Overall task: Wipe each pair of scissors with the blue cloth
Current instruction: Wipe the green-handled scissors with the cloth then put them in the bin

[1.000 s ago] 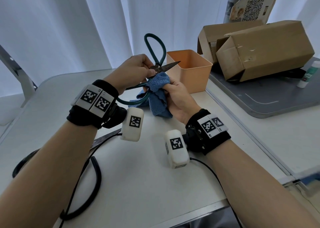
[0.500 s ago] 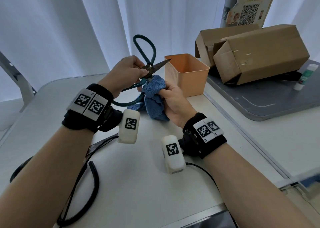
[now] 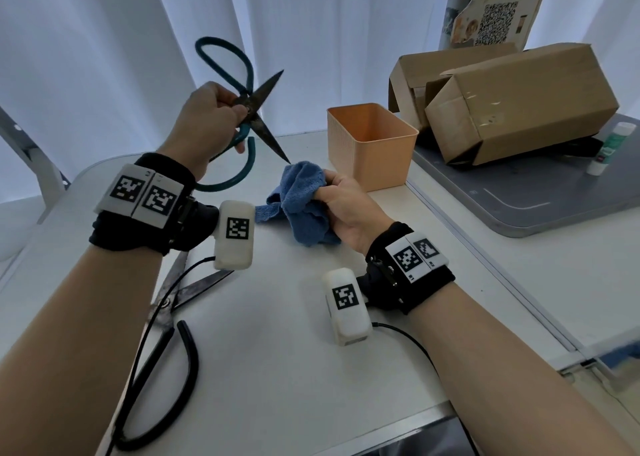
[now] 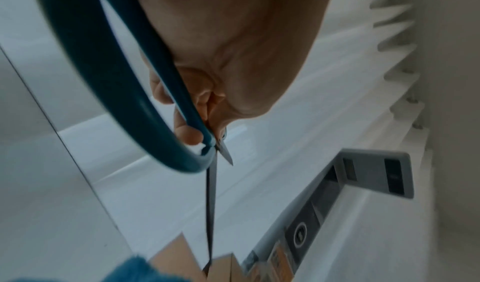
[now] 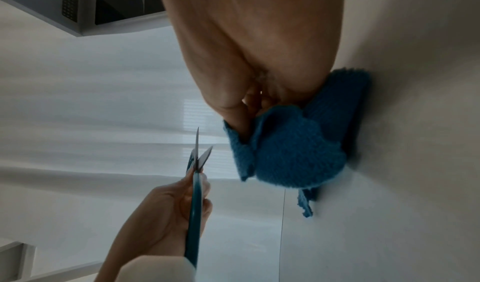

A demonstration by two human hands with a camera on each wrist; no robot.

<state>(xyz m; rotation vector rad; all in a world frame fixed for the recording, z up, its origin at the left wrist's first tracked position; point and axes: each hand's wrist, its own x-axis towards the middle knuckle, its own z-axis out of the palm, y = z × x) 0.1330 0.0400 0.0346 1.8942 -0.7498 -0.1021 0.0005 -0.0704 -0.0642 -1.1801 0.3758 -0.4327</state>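
Note:
My left hand (image 3: 211, 116) grips the teal-handled scissors (image 3: 258, 107) near their pivot, held up above the white table (image 3: 277, 351) with the dark blades spread apart. One blade tip points down toward the blue cloth (image 3: 299, 199). My right hand (image 3: 343, 203) clutches the bunched cloth, which rests on the table just clear of the blades. The left wrist view shows the teal handle loop (image 4: 124, 93) and a thin blade (image 4: 210, 204) edge-on. In the right wrist view the cloth (image 5: 293, 151) sits under my fingers and the scissors (image 5: 196, 175) stand beside it. A second pair, the black-handled scissors (image 3: 173, 303), lies on the table under my left forearm.
An orange plastic bin (image 3: 372, 144) stands just behind my right hand. Cardboard boxes (image 3: 512, 102) and a small white bottle (image 3: 609, 147) sit on a grey tray (image 3: 540, 199) at the right. Black cables (image 3: 145, 369) trail across the table near the black scissors.
The cloth has come off the teal scissors and dropped with my right hand to the table. My left hand has lifted the scissors up and left, blades now spread apart.

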